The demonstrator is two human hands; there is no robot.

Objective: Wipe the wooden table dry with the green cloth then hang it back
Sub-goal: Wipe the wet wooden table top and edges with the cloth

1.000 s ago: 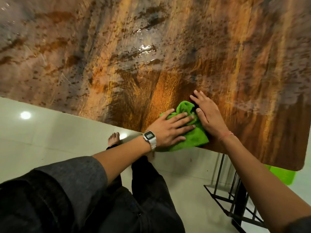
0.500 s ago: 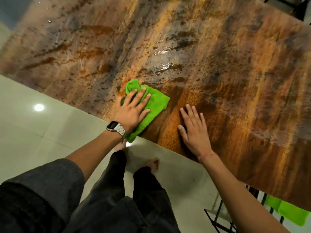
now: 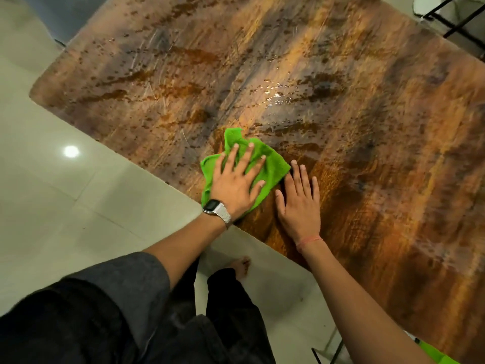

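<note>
The green cloth [image 3: 273, 164] lies crumpled near the wet wooden surface's [image 3: 341, 127] near edge, pinned flat under the left hand [image 3: 236, 182], fingers spread apart across it. The right hand [image 3: 299, 203] rests flat just beside it, fingers nearly together.

This looks like a room in a home, likely a dining or living area. The floor [image 3: 78, 195] is laid in large glossy pale tiles that mirror a round ceiling light [image 3: 70, 151] at 9 o'clock. A wooden worktop [image 3: 341, 127] with rounded corners and strong grain fills the upper right, wet with droplets. The person stands barefoot, one bare foot [image 3: 241, 266] showing at 6 o'clock below loose dark trousers [image 3: 231, 311]. Thin black metal frames, like chair or table legs, show at 1 o'clock [image 3: 454, 17] and at 5 o'clock [image 3: 333, 353], beside a bright green plastic piece [image 3: 435, 354].
</note>
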